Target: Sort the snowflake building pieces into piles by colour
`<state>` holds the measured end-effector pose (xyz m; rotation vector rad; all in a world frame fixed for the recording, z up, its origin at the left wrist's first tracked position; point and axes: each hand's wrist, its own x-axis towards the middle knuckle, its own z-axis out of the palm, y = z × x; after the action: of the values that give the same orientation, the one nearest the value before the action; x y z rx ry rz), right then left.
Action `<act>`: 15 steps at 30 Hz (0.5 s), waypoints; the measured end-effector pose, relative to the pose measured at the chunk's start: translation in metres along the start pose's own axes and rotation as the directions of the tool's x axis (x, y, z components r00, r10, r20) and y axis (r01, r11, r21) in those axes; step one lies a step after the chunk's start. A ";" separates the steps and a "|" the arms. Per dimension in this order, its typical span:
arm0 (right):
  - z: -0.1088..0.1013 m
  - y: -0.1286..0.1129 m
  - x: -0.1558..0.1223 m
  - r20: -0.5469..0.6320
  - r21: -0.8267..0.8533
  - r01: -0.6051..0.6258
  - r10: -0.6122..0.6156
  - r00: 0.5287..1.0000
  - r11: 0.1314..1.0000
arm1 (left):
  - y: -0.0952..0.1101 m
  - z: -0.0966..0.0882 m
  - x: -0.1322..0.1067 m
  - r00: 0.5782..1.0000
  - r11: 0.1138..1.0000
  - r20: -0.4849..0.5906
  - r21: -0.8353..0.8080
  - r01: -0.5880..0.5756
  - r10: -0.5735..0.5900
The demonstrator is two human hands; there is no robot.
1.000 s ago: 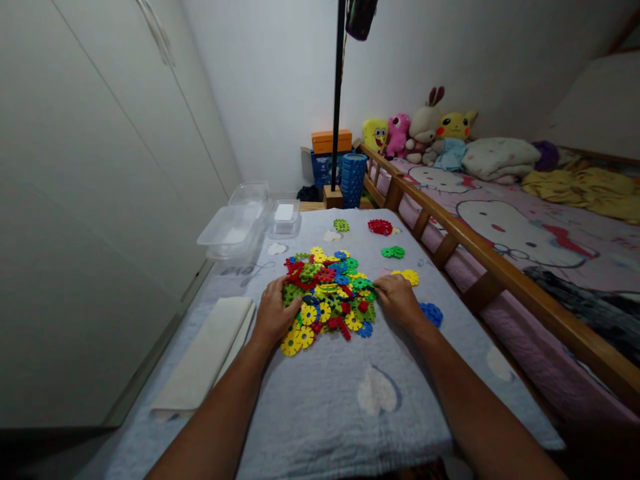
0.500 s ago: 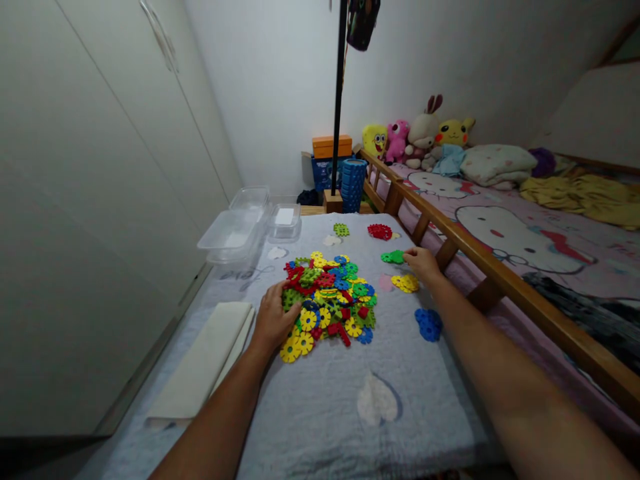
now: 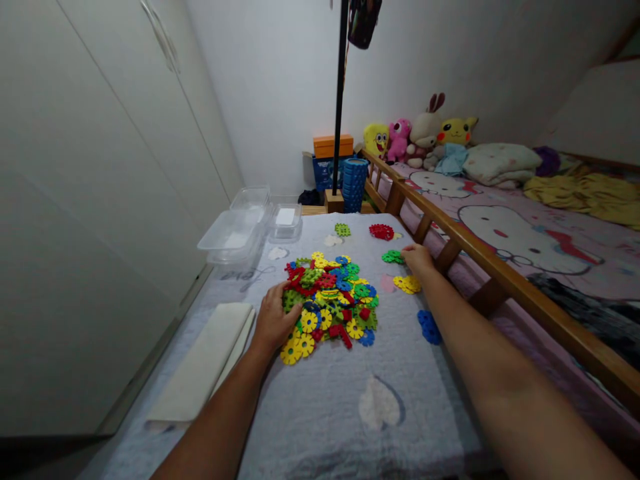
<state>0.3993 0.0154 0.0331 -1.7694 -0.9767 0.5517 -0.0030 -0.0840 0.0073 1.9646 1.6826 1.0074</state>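
Several green discs (image 3: 392,257) lie heaped on the cloth-covered bench (image 3: 320,413), right of a mixed pile (image 3: 330,300) of coloured pieces. They look like thin, stiff plastic, probably light and slightly slippery, best pinched by the notched rim. The right hand (image 3: 419,262) has its fingertips at the heap's right edge; whether its grip is closed on a disc, I cannot tell. The left hand (image 3: 274,317) curves round the pile's left side, thumb and fingers apart. Yellow discs (image 3: 407,285) lie just nearer the wearer.

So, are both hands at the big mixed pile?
No, only the left hand is at the mixed pile; the right hand is over by the small green group.
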 end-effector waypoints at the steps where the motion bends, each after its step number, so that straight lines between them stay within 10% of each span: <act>1: -0.001 -0.001 -0.003 -0.011 -0.019 0.010 -0.010 1.000 1.000 | 0.000 0.000 0.000 1.000 1.000 -0.003 0.000 0.002 -0.002; 8: 0.004 -0.012 -0.059 0.161 -0.055 0.243 -0.231 0.959 0.969 | 0.000 0.000 -0.001 1.000 1.000 -0.001 -0.008 -0.001 0.001; 15: 0.020 -0.012 -0.112 0.572 -0.220 0.577 -0.376 0.729 0.786 | -0.003 0.002 0.000 1.000 1.000 -0.019 -0.007 -0.015 0.015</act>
<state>0.3168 -0.0636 0.0280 -1.6140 -1.9769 0.5029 -0.0035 -0.0831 0.0040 1.9719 1.6740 1.0391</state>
